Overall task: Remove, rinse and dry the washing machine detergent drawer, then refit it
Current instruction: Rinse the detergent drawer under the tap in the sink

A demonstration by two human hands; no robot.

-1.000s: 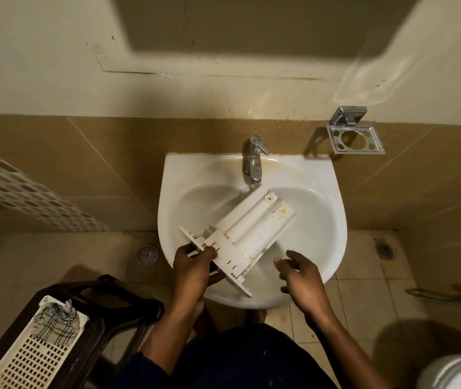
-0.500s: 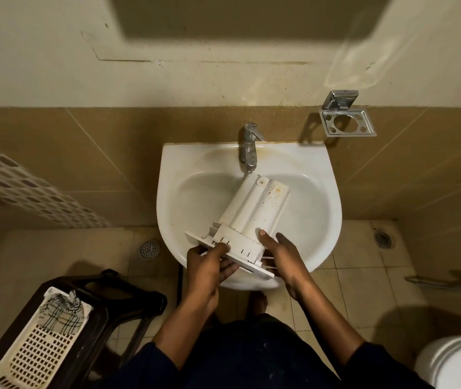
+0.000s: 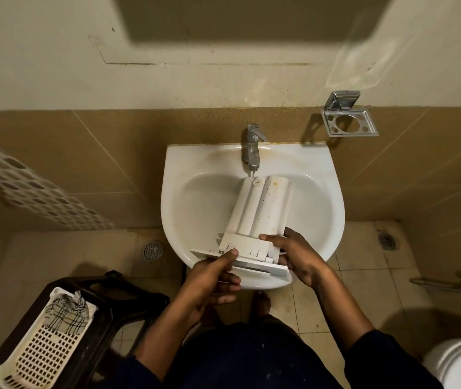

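White plastic drawer (image 3: 260, 209), rounded channels | left hand (image 3: 212, 279), right hand (image 3: 299, 256) fingers (image 3: 270, 237) clamped on it

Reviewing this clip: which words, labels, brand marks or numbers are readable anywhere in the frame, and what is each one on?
None can be read.
detergent drawer, gripped by the left hand and right hand: only stains and moulded ribs, no lettering.
tap, sink, chrome holder, plastic basket: no legible marks; any fine embossing is too small to tell.
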